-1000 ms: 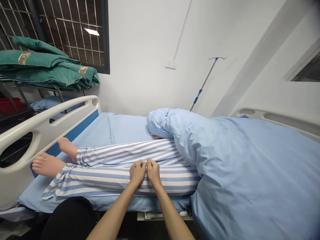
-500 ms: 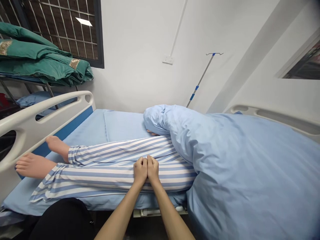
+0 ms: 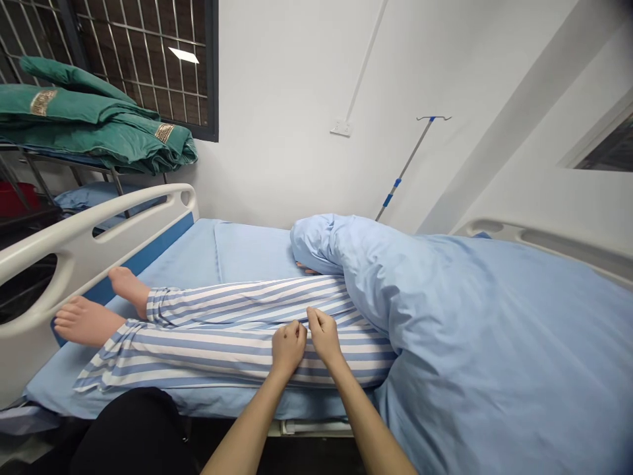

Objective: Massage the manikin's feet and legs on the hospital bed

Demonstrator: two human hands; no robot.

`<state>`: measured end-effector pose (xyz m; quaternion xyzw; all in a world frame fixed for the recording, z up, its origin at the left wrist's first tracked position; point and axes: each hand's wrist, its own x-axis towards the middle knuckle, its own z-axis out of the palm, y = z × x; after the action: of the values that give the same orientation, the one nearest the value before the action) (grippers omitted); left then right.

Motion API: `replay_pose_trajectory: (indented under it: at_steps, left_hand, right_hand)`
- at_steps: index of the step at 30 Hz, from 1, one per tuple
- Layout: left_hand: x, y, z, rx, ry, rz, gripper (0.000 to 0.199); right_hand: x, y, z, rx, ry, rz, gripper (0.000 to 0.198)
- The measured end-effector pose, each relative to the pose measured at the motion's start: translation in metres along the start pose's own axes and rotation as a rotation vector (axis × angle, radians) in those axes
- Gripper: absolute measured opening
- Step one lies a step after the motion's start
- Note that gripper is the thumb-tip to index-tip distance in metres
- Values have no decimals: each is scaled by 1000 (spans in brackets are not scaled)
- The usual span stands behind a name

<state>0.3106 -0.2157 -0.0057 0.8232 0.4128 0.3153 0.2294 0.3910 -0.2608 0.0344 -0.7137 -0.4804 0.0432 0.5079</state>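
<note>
My left hand (image 3: 289,347) is closed in a loose fist over the near leg of the blue-and-white striped trousers (image 3: 198,346). Beside it, a small gap away, my right hand (image 3: 324,335) is also curled closed, a bit farther up toward the thigh. Nothing shows in either fist; whether they touch the cloth is hard to tell. The trousers clothe two legs with bare, smooth feet (image 3: 91,321), like those of a training manikin, lying flat on the bed. A light blue quilt (image 3: 475,343) covers the upper body. Part of a hand (image 3: 307,268) peeks out under its fold.
A pale footboard (image 3: 74,231) bounds the bed at the left. The light blue sheet (image 3: 247,247) extends behind the legs. An IV pole (image 3: 415,152) stands by the wall. Green folded bedding (image 3: 113,138) lies on a rack under a barred window. My black-clad knee (image 3: 136,429) is near the bed's edge.
My fists, pressed side by side before, are now apart, the right one shifted rightward. The whole view has swung slightly left, so the bed appears farther right.
</note>
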Motion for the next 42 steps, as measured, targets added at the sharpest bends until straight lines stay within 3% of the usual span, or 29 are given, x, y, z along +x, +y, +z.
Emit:
replay_pose_trajectory:
  at_steps: [6, 11, 19, 21, 27, 32, 39, 42]
  left_hand:
    - [-2, 2, 1, 88, -26, 2, 28]
    - [3, 6, -2, 6, -70, -45, 27]
    - [18, 35, -1, -687, -12, -186, 35]
    - [18, 41, 4, -744, 11, -222, 35]
    - [11, 37, 20, -223, -19, -175, 31]
    - [9, 33, 20, -65, -54, -122, 33]
    - [8, 36, 19, 3, -81, -98, 32]
    - [8, 38, 21, 45, -87, -95, 34]
  right_hand:
    - [-18, 29, 11, -230, 34, -34, 37]
    - [-15, 30, 11, -152, 64, 5, 40]
    - [-12, 32, 4, 93, 107, 34, 39]
    - [-12, 32, 2, 150, 104, 50, 38]
    - [-12, 31, 0, 229, 149, 113, 37]
    - [-14, 30, 1, 164, 132, 98, 39]
    - [-3, 17, -31, -458, -43, -84, 35]
    - [-1, 20, -38, -479, -63, -110, 37]
